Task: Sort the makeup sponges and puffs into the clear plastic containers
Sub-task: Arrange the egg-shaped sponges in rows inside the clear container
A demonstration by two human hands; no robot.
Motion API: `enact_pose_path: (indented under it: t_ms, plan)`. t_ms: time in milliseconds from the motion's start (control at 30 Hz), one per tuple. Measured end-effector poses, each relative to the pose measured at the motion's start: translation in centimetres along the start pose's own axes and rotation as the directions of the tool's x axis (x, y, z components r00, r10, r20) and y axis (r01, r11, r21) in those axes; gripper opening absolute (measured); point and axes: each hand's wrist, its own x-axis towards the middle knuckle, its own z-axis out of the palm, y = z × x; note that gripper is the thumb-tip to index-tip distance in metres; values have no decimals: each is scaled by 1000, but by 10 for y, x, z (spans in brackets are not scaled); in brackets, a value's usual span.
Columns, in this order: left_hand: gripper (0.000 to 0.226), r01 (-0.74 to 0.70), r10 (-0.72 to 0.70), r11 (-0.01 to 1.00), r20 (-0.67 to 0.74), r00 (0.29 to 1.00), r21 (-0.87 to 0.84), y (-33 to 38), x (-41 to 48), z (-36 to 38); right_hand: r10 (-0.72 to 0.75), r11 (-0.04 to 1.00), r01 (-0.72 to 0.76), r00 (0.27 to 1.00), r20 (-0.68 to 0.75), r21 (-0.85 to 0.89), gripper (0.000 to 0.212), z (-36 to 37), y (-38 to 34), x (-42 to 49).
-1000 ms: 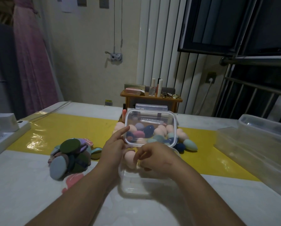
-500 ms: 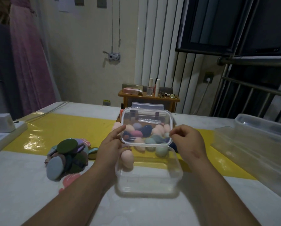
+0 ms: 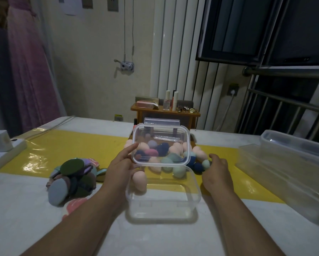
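The makeup sponges, heaped at 12 o'clock of the clear container, look feather-light, soft and springy, best pinched gently round the belly. At 2 o'clock the right hand pinches a teal sponge. At 10 o'clock the left hand grips the raised lid by its edge, with the flat puffs at 9 o'clock.

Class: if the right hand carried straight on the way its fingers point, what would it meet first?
Probably the mint-green sponge just ahead of the right hand, beside the open container; depth is unclear.
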Motion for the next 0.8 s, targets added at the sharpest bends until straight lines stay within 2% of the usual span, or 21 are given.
enact_pose_path:
  t_ms: [233,367,500,600,800]
  plan:
    - [59,3,-3,1000,0,1000,-4,1,-2,2,96,989,-89,994,-55,115,42,-4,5,3]
    - [60,4,-4,1000,-5,1000,10,1,-2,2,102,976,-71,984,-144,208,36,-10,0,2]
    - [62,-2,3,1000,-17,1000,20,-1,0,1,74,912,29,969,-234,409,22,-21,-11,-2]
    - [61,-4,5,999,-25,1000,41,-1,0,1,20,824,116,973,-231,555,19,-27,-23,-11]
    - [57,-13,13,1000,-13,1000,15,2,-5,3,-195,791,281,958,-211,543,16,-27,-43,-32]
